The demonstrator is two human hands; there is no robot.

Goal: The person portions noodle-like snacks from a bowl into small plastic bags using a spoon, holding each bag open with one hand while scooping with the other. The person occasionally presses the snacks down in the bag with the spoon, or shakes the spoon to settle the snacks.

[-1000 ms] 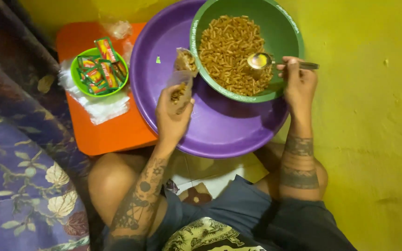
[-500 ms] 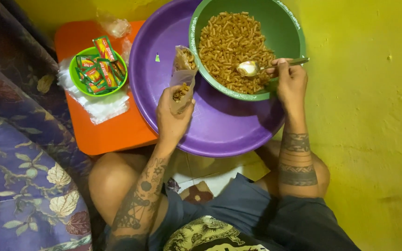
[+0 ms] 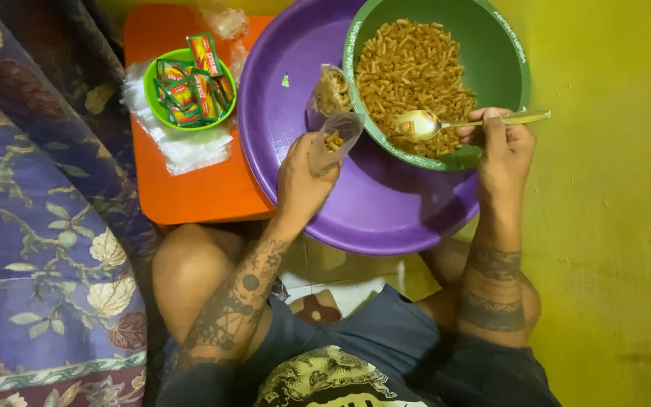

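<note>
My left hand (image 3: 299, 181) holds a small clear plastic bag (image 3: 333, 141) upright and open over the purple basin (image 3: 386, 211); a few brown fried sticks lie inside it. My right hand (image 3: 500, 147) grips a metal spoon (image 3: 431, 123) by its handle, its bowl resting on the brown snack sticks (image 3: 412, 71) in the green bowl (image 3: 506, 60). A second filled clear bag (image 3: 329, 90) leans against the green bowl's left side inside the basin.
A small green bowl (image 3: 190, 120) of red and green sachets sits on a stack of clear bags (image 3: 182, 151) on an orange tray (image 3: 190, 192). A patterned purple cloth (image 3: 32, 226) lies at left. A yellow wall (image 3: 612, 226) stands at right.
The spoon has dipped from above the snacks down onto them and moved slightly left. My left hand with the bag stays almost where it was.
</note>
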